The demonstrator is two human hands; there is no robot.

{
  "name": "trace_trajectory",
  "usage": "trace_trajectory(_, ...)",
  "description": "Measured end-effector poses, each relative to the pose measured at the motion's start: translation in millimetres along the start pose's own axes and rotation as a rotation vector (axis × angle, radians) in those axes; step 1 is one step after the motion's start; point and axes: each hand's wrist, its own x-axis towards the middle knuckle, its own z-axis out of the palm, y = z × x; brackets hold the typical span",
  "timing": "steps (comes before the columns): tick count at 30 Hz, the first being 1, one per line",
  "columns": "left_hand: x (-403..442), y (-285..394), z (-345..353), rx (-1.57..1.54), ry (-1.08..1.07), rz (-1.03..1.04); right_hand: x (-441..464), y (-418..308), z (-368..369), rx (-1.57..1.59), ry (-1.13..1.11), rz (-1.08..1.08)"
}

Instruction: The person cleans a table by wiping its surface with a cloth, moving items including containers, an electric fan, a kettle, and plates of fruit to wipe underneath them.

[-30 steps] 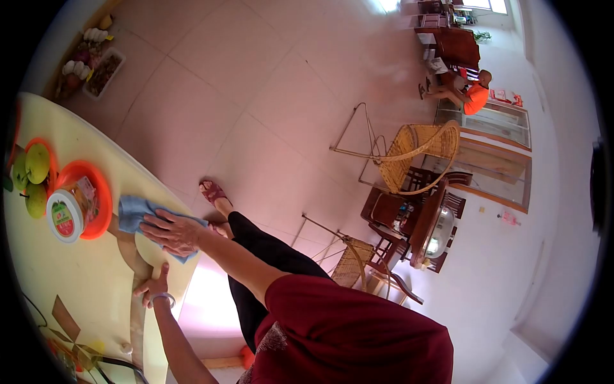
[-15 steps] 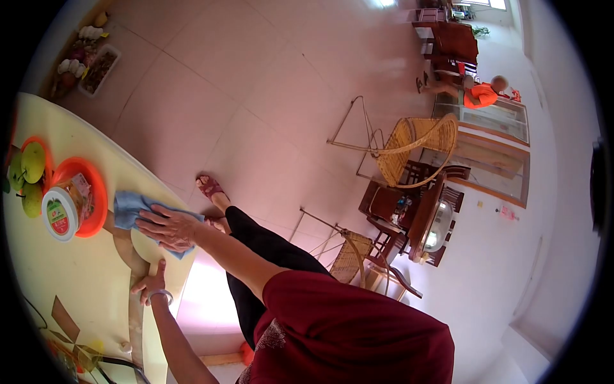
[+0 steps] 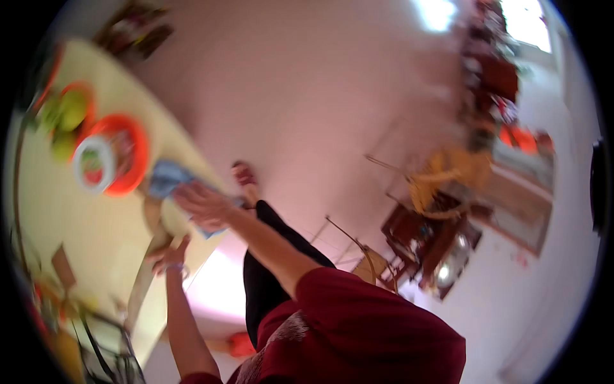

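Note:
My right hand [image 3: 204, 203] lies flat with its fingers stretched out on a blue cloth [image 3: 167, 177] at the edge of the pale yellow table [image 3: 57, 211]. Below it in the view is my left hand [image 3: 169, 257], open at the tabletop, thumb apart from the fingers, with a bracelet at the wrist; it holds nothing. A white-lidded tub [image 3: 93, 164] stands tilted in view at an orange-red dish [image 3: 139, 157], up and left of the cloth. Green fruit [image 3: 72, 110] is beside it. Motion blurs the picture.
Wicker chairs [image 3: 441, 182] stand near a dark wooden table [image 3: 432, 253] on the right. A person in orange [image 3: 521, 139] is at the far right. Dark bag-like straps [image 3: 102, 349] lie at the lower left, and produce [image 3: 135, 29] sits at the upper left.
The view has shifted and turned, so the table, dish and both hands appear further right and higher. My right hand stays on the cloth, and my left hand stays open at the table.

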Motion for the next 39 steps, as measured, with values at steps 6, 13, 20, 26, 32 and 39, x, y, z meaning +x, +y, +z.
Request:
trace_trajectory(6, -25.8, -11.5, -18.7, -0.197, -0.244, 0.042, 7.5, -8.7, -25.1, 0.049, -0.239, 0.011)
trace_trajectory(13, -60.4, -17.3, -68.1, -0.364, -0.361, 0.073, 4.6, -10.1, -24.3, 0.009, -0.164, 0.017)
trace_trajectory(20, -63.5, -22.3, -78.8, -0.425, -0.363, 0.091, 9.2, -15.2, -22.1, -0.031, -0.18, 0.032)
trace_trajectory(26, -59.2, -27.4, -69.0, -0.55, -0.342, 0.108, 9.1, -17.2, -23.6, -0.079, -0.169, 0.019)
trace_trajectory(32, -68.5, -17.6, -91.0, -1.138, 0.252, 0.382, 9.8, -19.7, -20.8, -0.1, -0.161, -0.008)
trace_trajectory(39, -44.3, 75.0, -158.4, -1.521, -0.195, 0.23, 10.9, -15.5, -17.3, -0.137, -0.163, -0.048)
